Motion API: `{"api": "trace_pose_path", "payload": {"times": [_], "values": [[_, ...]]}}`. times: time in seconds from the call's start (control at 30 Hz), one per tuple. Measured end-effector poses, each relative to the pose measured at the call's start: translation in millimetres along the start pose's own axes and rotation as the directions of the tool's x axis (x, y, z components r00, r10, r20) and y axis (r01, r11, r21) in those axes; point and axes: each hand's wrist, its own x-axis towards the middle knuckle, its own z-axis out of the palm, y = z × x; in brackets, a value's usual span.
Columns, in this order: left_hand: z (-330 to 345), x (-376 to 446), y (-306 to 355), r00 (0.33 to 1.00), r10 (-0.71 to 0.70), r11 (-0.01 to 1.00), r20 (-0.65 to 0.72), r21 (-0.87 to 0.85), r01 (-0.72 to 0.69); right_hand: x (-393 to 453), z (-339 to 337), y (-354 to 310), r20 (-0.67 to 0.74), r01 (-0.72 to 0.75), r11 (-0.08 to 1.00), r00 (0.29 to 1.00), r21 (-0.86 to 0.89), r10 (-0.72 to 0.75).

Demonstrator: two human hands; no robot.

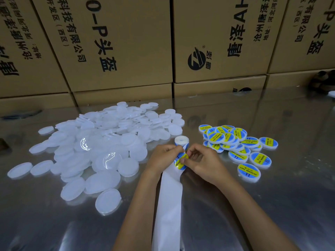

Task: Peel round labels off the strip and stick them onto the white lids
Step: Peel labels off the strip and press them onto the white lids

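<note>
A white backing strip (169, 201) runs from the bottom edge up to a small roll (181, 139) between my hands. My left hand (163, 156) grips the strip near the roll. My right hand (201, 161) pinches the edge of a round blue and yellow label (180, 161) that sits on the strip. A large heap of plain white lids (101, 147) lies to the left. A smaller pile of labelled lids (235, 144) lies to the right.
The work surface is a shiny metal table (272, 205). Stacked brown cardboard boxes (126, 51) form a wall along its far edge. A dark object (322, 79) sits at the far right by the boxes.
</note>
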Motion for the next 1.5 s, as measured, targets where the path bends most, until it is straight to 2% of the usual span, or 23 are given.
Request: {"api": "trace_pose_path", "payload": {"times": [0.13,0.3,0.43,0.53,0.63,0.73,0.8,0.87,0.93,1.03,1.27,1.5], "values": [[0.4,-3.6,2.0,1.000,-0.006,1.000,-0.014,-0.013,0.006,-1.1,-1.8,-3.5,0.016,-0.001,1.000,1.000,0.030,0.001],[-1.9,-4.7,2.2,0.999,-0.030,0.997,-0.027,-0.066,0.028,-1.3,-10.5,-12.5,0.166,-0.136,0.962,0.981,0.237,0.098],[-1.8,-4.6,2.5,0.999,-0.053,0.998,-0.011,-0.046,0.053,-0.7,-21.2,-21.2,0.228,-0.263,0.853,0.958,0.452,0.175],[-1.2,-4.5,0.2,0.999,-0.033,0.999,-0.038,-0.027,0.032,1.6,-28.6,-23.0,0.165,-0.266,0.742,0.964,0.615,0.208],[-4.2,-9.9,6.0,0.999,-0.042,0.992,-0.013,-0.122,0.040,3.5,-31.1,-23.4,0.118,-0.249,0.664,0.964,0.705,0.236],[-8.6,-7.8,14.8,0.993,-0.099,0.932,-0.067,-0.356,0.068,2.3,-28.6,-26.8,0.095,-0.250,0.683,0.962,0.686,0.257],[-12.7,-6.7,18.4,0.993,-0.119,0.815,-0.022,-0.573,0.085,0.7,-26.3,-31.1,0.080,-0.240,0.717,0.965,0.654,0.250],[-15.4,-7.3,18.6,0.998,-0.040,0.696,0.055,-0.715,0.068,-0.6,-23.7,-35.4,0.066,-0.215,0.728,0.972,0.651,0.227],[-14.3,-10.1,19.3,0.995,0.008,0.632,0.102,-0.771,0.074,-2.2,-21.9,-38.5,0.051,-0.179,0.731,0.980,0.658,0.194],[-7.0,-14.7,24.4,0.982,0.045,0.583,0.184,-0.803,0.124,-4.7,-19.1,-41.2,0.034,-0.138,0.748,0.988,0.649,0.153],[3.1,-18.5,29.7,0.962,0.092,0.620,0.257,-0.771,0.146,-3.3,-11.8,-41.7,-0.089,-0.064,0.849,0.988,0.525,0.130],[7.0,-21.6,32.9,0.946,0.135,0.629,0.293,-0.764,0.147,-1.1,-9.1,-37.5,-0.159,-0.046,0.852,0.976,0.521,0.150]]}}
